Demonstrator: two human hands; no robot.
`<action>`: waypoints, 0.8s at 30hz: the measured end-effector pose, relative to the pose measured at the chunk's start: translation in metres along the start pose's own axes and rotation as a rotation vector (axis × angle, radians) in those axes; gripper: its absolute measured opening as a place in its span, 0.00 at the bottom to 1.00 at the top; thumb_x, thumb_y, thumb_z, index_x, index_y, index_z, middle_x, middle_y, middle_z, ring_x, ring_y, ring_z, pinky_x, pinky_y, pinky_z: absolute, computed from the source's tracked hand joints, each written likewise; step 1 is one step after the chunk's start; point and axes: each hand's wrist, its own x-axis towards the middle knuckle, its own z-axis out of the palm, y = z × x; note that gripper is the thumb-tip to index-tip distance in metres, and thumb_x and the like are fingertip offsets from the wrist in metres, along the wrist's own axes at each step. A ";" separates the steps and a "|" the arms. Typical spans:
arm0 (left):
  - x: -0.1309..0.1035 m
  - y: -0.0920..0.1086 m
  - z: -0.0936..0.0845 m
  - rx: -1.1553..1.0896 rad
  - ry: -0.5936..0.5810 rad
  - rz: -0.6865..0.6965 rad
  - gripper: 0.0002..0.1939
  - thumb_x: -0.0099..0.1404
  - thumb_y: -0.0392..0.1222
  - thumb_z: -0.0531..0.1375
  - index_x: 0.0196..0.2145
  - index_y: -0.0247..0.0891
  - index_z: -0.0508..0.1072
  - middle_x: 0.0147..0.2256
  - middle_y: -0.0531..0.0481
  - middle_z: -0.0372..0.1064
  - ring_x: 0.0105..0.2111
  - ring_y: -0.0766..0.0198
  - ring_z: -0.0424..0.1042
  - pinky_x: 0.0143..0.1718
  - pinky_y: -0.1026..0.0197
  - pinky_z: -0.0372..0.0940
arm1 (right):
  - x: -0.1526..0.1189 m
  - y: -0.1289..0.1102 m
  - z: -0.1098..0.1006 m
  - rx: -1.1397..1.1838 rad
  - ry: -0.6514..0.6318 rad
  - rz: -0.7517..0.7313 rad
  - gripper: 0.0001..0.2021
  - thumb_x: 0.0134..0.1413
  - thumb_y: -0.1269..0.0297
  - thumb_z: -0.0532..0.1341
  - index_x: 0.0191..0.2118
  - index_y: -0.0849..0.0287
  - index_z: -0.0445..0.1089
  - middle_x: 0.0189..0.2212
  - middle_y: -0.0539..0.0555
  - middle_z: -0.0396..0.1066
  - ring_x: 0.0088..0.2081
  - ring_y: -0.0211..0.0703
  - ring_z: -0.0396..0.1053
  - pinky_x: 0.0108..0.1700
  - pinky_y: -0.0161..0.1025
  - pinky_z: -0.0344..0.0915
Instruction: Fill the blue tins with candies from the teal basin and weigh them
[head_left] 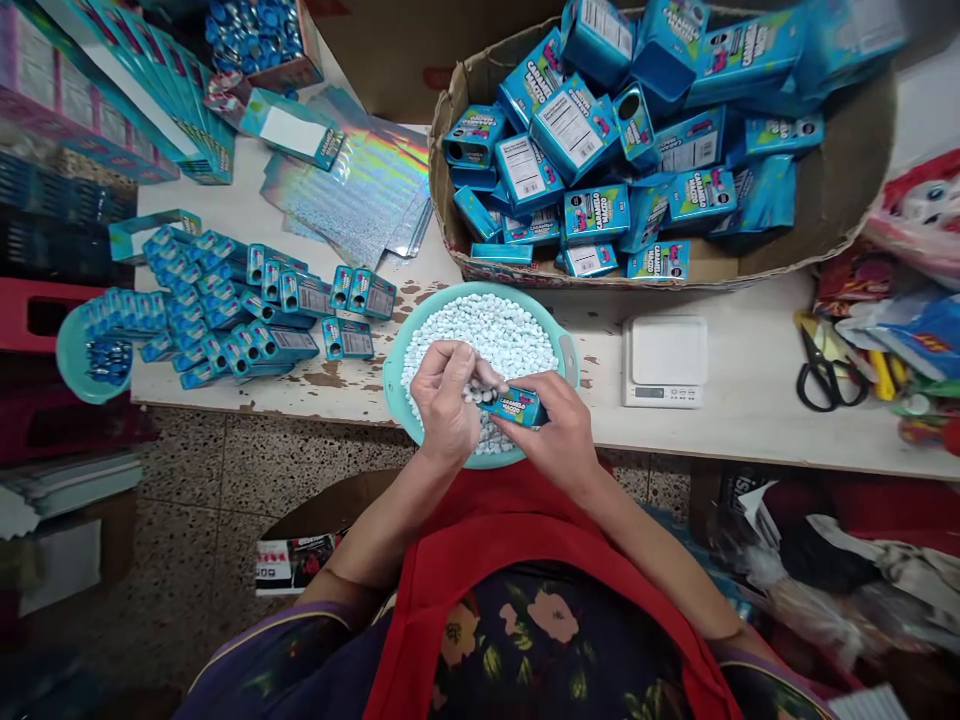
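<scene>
Here the right hand (pixel 559 440) grips a small blue candy box (pixel 516 405), long axis toward the left hand (pixel 448 400), whose fingers pinch white candies (pixel 474 392) touching its open end.

A small packing workshop: a worktable (pixel 750 400) crowded with blue candy boxes (pixel 592 150), a bowl of white candies (pixel 401 350), and a digital scale (pixel 664 362).
</scene>
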 end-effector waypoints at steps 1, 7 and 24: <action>0.000 0.000 0.001 0.004 -0.008 0.013 0.11 0.65 0.47 0.60 0.29 0.38 0.67 0.19 0.55 0.66 0.20 0.67 0.69 0.27 0.62 0.68 | 0.000 0.000 0.000 0.000 0.004 0.003 0.12 0.51 0.63 0.68 0.42 0.54 0.70 0.36 0.54 0.72 0.40 0.48 0.70 0.41 0.44 0.66; -0.001 -0.006 0.005 0.027 -0.074 0.070 0.09 0.63 0.46 0.61 0.32 0.37 0.71 0.28 0.50 0.69 0.29 0.65 0.71 0.32 0.61 0.68 | 0.002 0.003 0.006 0.039 0.022 0.028 0.13 0.48 0.65 0.69 0.41 0.56 0.70 0.36 0.54 0.72 0.40 0.47 0.70 0.41 0.43 0.67; 0.067 -0.098 -0.059 1.342 -0.489 0.284 0.18 0.69 0.51 0.52 0.46 0.39 0.73 0.50 0.39 0.68 0.51 0.49 0.62 0.54 0.48 0.55 | -0.027 0.026 -0.035 -0.012 0.142 0.061 0.16 0.48 0.63 0.70 0.43 0.54 0.70 0.37 0.53 0.73 0.39 0.45 0.73 0.41 0.42 0.71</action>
